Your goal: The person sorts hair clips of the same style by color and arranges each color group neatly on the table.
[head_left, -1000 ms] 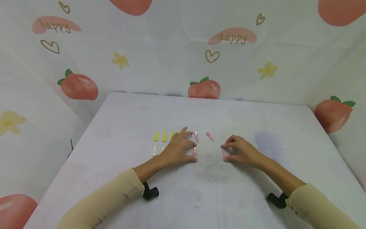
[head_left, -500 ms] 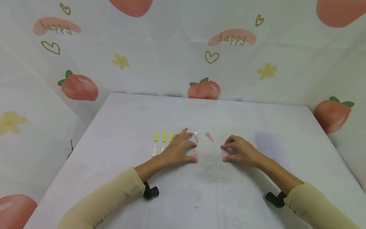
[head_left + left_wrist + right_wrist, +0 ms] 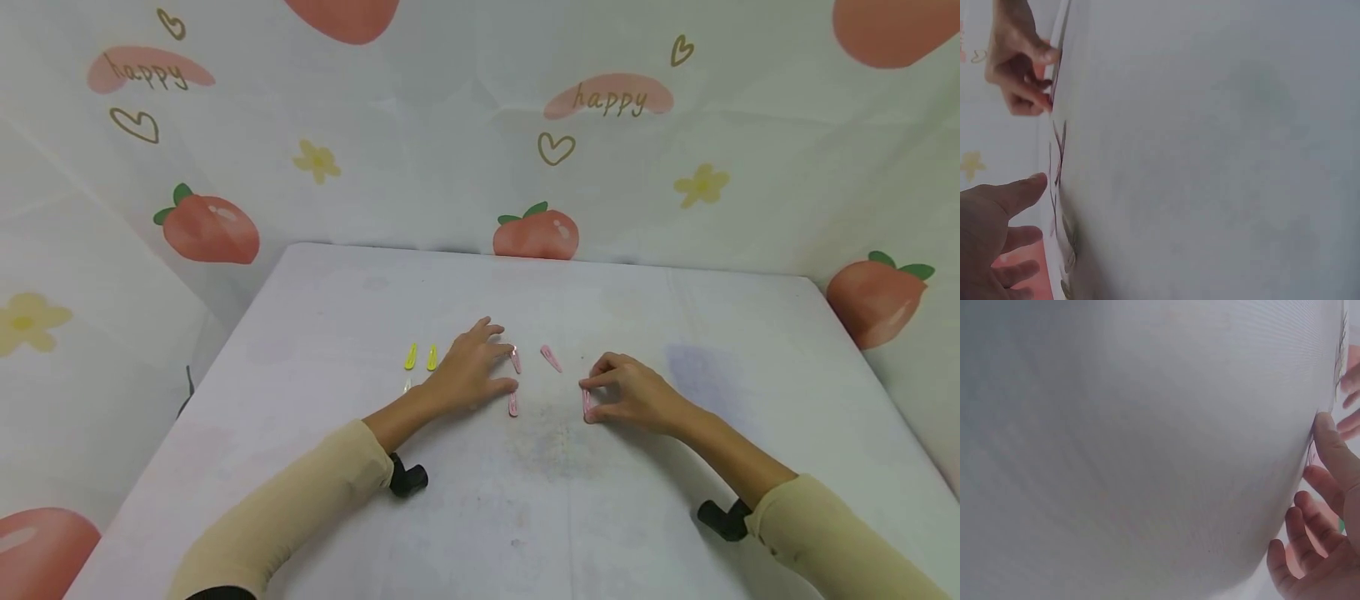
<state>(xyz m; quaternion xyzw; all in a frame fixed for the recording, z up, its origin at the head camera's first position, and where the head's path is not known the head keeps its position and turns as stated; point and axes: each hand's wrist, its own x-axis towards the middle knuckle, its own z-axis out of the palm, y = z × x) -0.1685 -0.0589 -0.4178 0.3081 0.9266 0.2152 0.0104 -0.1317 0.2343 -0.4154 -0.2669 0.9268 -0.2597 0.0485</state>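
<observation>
My left hand [image 3: 468, 367] hovers with spread fingers over the rows of hair clips. Its thumb is beside the top of a pink hair clip [image 3: 513, 406] lying on the table. The index fingertip is at a second pink clip [image 3: 516, 362] farther back; contact is unclear. In the left wrist view this hand's fingers [image 3: 1022, 190] are apart. My right hand [image 3: 633, 396] pinches another pink hair clip [image 3: 587, 402] lengthwise between thumb and index finger, at table level. One slanted pink clip [image 3: 551, 358] lies between the hands, toward the back.
Two yellow clips [image 3: 410, 357] and the tip of a white clip [image 3: 407, 385] show left of my left hand, which hides others. The white table [image 3: 645, 508] meets a printed cloth backdrop [image 3: 420, 167] at its far edge. Black wrist cameras [image 3: 408, 479] hang below the sleeves.
My left hand has let go of the nearer pink clip and moved slightly away from me, covering more yellow and white clips. The right hand keeps its pinch, nearly still.
</observation>
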